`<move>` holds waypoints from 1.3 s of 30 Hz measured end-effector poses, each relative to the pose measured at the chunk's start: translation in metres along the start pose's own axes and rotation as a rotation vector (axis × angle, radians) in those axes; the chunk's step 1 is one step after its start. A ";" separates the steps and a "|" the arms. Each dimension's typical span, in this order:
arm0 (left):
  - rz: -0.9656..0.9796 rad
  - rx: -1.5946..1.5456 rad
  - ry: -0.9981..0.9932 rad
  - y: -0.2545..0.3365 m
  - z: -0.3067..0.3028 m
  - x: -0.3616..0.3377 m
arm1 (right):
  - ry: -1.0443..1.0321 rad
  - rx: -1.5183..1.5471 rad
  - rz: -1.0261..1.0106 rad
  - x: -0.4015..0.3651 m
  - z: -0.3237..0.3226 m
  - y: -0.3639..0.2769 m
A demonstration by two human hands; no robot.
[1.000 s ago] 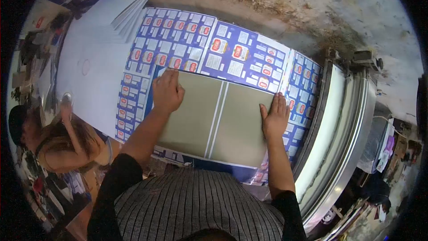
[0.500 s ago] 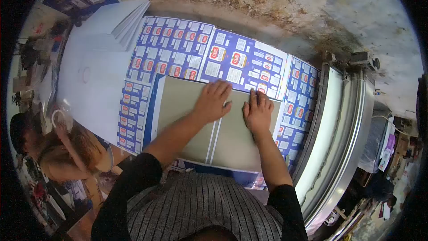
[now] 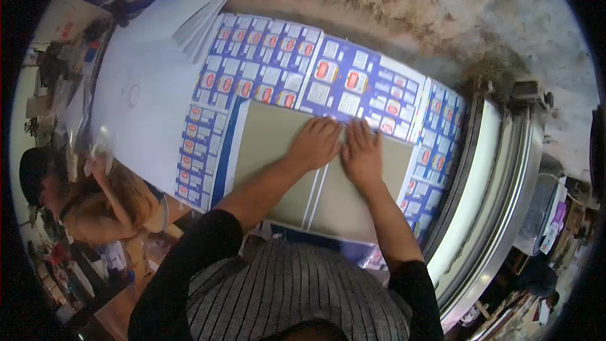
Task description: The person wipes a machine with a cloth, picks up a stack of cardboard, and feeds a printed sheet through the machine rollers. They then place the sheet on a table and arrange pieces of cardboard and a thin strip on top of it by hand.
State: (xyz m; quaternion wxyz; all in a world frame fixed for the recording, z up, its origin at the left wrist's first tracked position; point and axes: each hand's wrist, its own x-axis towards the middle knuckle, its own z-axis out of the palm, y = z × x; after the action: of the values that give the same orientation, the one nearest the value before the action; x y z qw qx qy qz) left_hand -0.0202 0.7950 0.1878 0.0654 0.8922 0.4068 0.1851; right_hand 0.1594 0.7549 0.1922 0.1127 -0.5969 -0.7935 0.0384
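While both palms lie flat, you've got your left hand (image 3: 319, 142) on the left grey board (image 3: 268, 151) and your right hand (image 3: 362, 151) on the right grey board (image 3: 392, 159), fingers straight, gripping nothing. The hands sit almost touching, one on each side of the narrow pale gap (image 3: 315, 199) between the boards, up at the boards' far edge. That gap runs straight away from you, so its length trails back between your forearms to the near edge. Neither hand is nearer; they're level. Both boards rest on the blue printed sheet (image 3: 271, 57), which shows past them left, far and right. A white paper stack (image 3: 145, 82) fills the worktop's left end, and a co-worker (image 3: 95, 208) sits beyond its left edge.
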 end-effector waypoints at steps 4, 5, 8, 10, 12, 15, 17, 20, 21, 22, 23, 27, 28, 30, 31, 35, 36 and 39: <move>0.051 -0.013 0.023 -0.013 0.012 -0.003 | -0.091 -0.135 0.094 -0.011 0.009 0.008; 0.083 0.046 -0.045 -0.016 0.003 -0.009 | -0.080 -0.149 0.168 -0.025 0.007 0.015; -0.216 0.131 -0.126 -0.054 -0.025 -0.039 | -0.030 -0.261 0.378 -0.054 -0.006 0.040; -0.281 0.333 -0.086 -0.083 -0.032 -0.069 | -0.015 -0.271 0.394 -0.058 -0.010 0.045; -0.333 0.289 -0.066 -0.097 -0.046 -0.085 | -0.018 -0.273 0.397 -0.061 -0.006 0.044; -0.348 0.219 -0.034 -0.098 -0.046 -0.084 | 0.014 -0.233 0.395 -0.058 0.000 0.045; -0.355 0.213 -0.021 -0.097 -0.050 -0.083 | 0.008 -0.162 0.318 -0.039 0.017 0.028; -0.363 0.222 -0.028 -0.096 -0.046 -0.085 | -0.096 -0.103 0.096 0.017 0.031 -0.040; -0.369 0.238 -0.041 -0.098 -0.046 -0.084 | -0.150 -0.124 0.050 0.035 0.037 -0.073; -0.381 0.259 -0.023 -0.098 -0.046 -0.081 | -0.190 -0.147 -0.007 0.056 0.040 -0.099; -0.390 0.265 -0.079 -0.098 -0.045 -0.080 | -0.194 -0.147 -0.077 0.071 0.044 -0.119; -0.343 0.204 0.053 -0.106 -0.050 -0.087 | -0.181 -0.022 -0.129 0.091 0.049 -0.146; -0.355 0.181 0.049 -0.103 -0.049 -0.087 | -0.205 -0.015 -0.127 0.088 0.049 -0.144; -0.359 0.157 0.055 -0.101 -0.052 -0.091 | -0.042 -0.029 -0.164 0.082 0.062 -0.142; -0.394 0.120 0.047 -0.104 -0.053 -0.089 | -0.018 0.034 -0.175 0.081 0.064 -0.138; -0.706 0.017 0.046 -0.107 -0.087 -0.101 | 0.069 0.115 -0.200 0.087 0.057 -0.141; -0.903 0.036 0.017 -0.105 -0.089 -0.111 | 0.061 0.125 -0.189 0.086 0.057 -0.142; -1.037 -0.145 0.022 -0.106 -0.084 -0.118 | 0.069 0.113 -0.203 0.086 0.056 -0.142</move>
State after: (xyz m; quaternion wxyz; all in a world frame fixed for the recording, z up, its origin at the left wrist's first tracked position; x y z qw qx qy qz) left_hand -0.1977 0.7734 0.2043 0.2059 0.5645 0.7820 0.1656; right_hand -0.0089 0.8009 0.1771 0.1769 -0.5071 -0.8420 0.0508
